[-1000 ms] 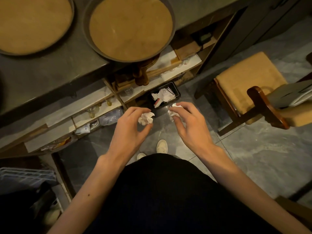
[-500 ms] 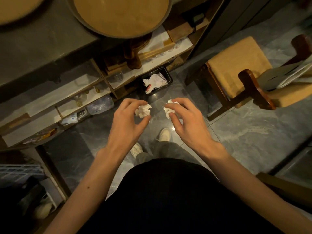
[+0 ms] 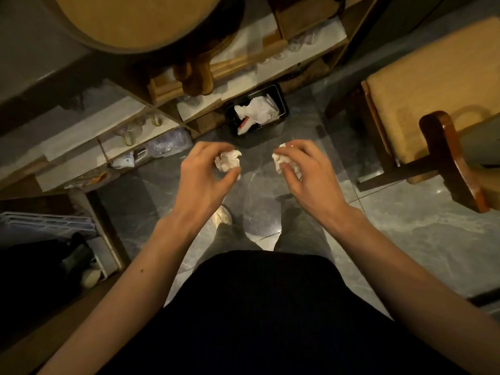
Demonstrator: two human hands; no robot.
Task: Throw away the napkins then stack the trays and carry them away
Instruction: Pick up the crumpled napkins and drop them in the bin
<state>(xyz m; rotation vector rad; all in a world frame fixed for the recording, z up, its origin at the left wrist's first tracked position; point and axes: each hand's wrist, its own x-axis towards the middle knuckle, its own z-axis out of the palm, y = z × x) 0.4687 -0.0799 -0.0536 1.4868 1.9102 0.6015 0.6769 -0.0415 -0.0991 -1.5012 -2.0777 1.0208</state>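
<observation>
L hand (image 3: 201,180) & R hand (image 3: 308,171) each pinch crumpled napkin (image 3: 228,161); reach fwd over bin (image 3: 255,115) upper centre, then release.

Both hands (image 3: 257,180) pinch napkins (image 3: 228,161) near bin (image 3: 255,133).

Open floor below the hands, with the bin hemmed in at its far side

The black waste bin (image 3: 255,115) stands on the grey tile floor (image 3: 405,234), its open top already part filled with crumpled white paper (image 3: 255,109). Bare floor lies between the bin and the left hand (image 3: 203,174) and right hand (image 3: 305,171). The wooden shelving (image 3: 167,104) presses against the bin's far side, a round tray (image 3: 130,20) overhangs above it, and a wooden chair (image 3: 433,104) closes off the right.
</observation>
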